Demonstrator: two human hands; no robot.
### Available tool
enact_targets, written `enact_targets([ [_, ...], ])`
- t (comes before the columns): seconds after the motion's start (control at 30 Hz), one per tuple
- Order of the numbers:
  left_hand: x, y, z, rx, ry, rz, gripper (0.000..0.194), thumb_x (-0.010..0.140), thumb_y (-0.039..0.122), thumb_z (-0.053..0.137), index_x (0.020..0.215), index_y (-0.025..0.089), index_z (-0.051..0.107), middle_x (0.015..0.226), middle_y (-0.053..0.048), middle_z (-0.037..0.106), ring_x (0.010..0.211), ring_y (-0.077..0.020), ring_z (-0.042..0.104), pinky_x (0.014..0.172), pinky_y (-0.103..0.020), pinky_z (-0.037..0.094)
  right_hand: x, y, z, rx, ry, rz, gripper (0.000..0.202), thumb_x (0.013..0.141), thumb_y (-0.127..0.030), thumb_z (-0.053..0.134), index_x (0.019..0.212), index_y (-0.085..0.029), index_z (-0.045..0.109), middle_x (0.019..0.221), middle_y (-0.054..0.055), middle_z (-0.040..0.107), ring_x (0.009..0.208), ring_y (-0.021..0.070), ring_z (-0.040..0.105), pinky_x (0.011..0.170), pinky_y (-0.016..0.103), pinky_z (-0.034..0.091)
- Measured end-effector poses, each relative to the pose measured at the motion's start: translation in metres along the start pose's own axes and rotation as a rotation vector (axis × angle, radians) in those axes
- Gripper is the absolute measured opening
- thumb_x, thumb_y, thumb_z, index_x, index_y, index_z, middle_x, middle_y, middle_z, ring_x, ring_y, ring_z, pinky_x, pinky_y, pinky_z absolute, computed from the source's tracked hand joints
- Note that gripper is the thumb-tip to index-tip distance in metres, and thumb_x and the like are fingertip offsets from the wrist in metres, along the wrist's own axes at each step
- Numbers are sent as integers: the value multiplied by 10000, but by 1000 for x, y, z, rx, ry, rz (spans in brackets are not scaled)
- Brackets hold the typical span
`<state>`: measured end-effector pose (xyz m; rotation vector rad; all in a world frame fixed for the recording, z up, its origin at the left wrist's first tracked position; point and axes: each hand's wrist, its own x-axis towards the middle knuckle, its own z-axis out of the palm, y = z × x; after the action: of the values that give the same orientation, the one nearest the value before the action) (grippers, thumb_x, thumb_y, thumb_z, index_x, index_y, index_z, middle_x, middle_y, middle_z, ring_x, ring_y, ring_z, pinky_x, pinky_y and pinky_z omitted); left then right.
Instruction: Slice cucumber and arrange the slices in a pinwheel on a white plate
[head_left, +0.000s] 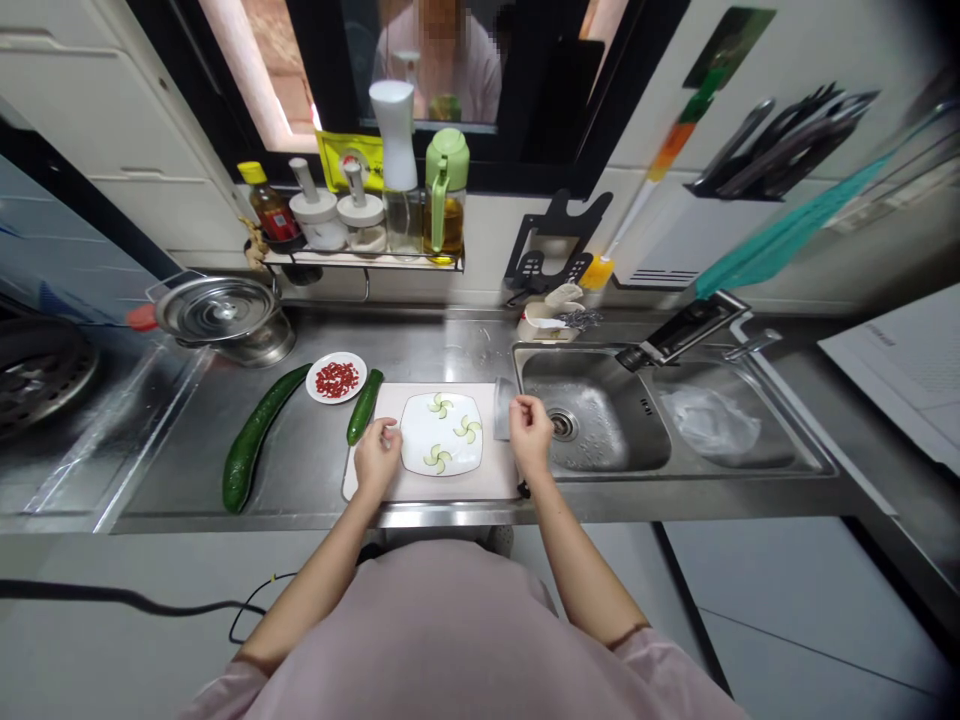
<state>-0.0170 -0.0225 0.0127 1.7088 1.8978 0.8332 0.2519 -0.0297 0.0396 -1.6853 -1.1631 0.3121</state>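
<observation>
A white square plate [442,465] lies on a pale cutting board [397,488], with three pinwheels of thin green-edged cucumber slices [437,459] on it. My left hand [377,457] hovers at the plate's left edge, its fingers loosely curled with a gap at the thumb; I cannot tell if it touches the rim. Over the board's right edge is my right hand [531,437], fingers bent and pinched together, their contents hidden. Beside it a knife [503,412] rests with its broad blade on the board. A cut cucumber piece [364,408] lies at the board's upper left.
Left of the board are a small plate of red bits [337,378] and a long whole cucumber [259,440]. A lidded steel pot [255,335] stands farther back. To the right is a double sink [600,400] with a tap. Condiment bottles [448,195] line a rack under the window.
</observation>
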Motion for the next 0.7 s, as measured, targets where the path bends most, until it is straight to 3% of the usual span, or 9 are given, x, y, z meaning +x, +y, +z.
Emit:
enact_targets([
  [0.13, 5, -17, -13, 68, 11, -80, 253, 811, 280, 524, 1018, 199, 646, 800, -23, 622, 753, -172, 585, 716, -264, 417, -4, 5, -10, 0, -15, -13, 300, 844, -414, 504, 904, -151, 634, 658, -1, 562, 574, 124, 471, 593, 241, 382],
  [0.37, -2, -39, -21, 288, -168, -145, 312, 835, 326, 521, 1094, 216, 656, 948, -66, 678, 870, -222, 627, 764, -302, 437, -29, 10, -5, -4, -106, 12, 297, 837, -410, 503, 904, -158, 646, 636, -5, 550, 559, 127, 470, 581, 244, 386],
  [0.7, -8, -43, -17, 443, -255, -178, 374, 863, 428, 496, 1139, 239, 664, 1143, -98, 642, 943, -245, 629, 774, -321, 457, -36, 6, 0, -10, -174, 13, 318, 832, -430, 499, 902, -159, 650, 654, 13, 590, 579, 141, 509, 588, 254, 405],
])
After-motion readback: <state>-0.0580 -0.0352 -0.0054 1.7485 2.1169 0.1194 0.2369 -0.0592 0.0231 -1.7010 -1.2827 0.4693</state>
